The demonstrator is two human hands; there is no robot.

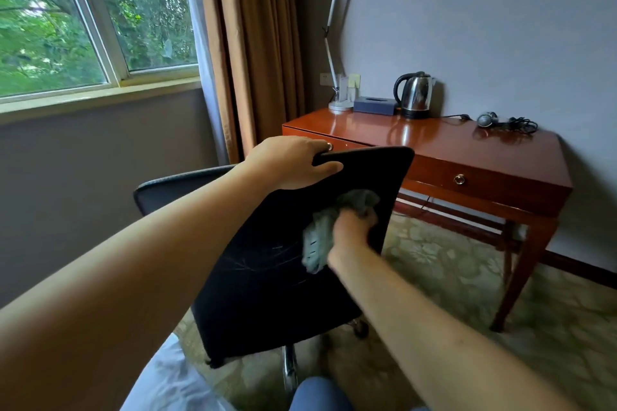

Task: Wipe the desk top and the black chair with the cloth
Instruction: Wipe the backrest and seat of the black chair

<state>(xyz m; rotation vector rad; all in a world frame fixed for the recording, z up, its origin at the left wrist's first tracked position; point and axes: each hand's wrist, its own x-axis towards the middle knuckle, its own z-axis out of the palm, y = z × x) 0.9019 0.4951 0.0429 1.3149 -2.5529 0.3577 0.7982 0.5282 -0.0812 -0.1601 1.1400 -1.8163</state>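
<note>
The black chair [267, 294] stands in the middle of the view with the rear of its backrest facing me. My left hand [293, 162] grips the backrest's top left edge, thumb on the near side. My right hand [354, 227] holds a crumpled grey-green cloth [320, 237] pressed against the upper right of the backrest. Faint scratch marks show on the black surface below the cloth. The glossy reddish wooden desk [450, 140] stands behind the chair against the wall.
On the desk's far edge sit a lamp base [340, 106], a dark tissue box [374, 104], a steel kettle [415, 94] and tangled black cables [510, 124]. Patterned carpet [500, 327] lies to the right. A window and brown curtain [253, 43] fill the left.
</note>
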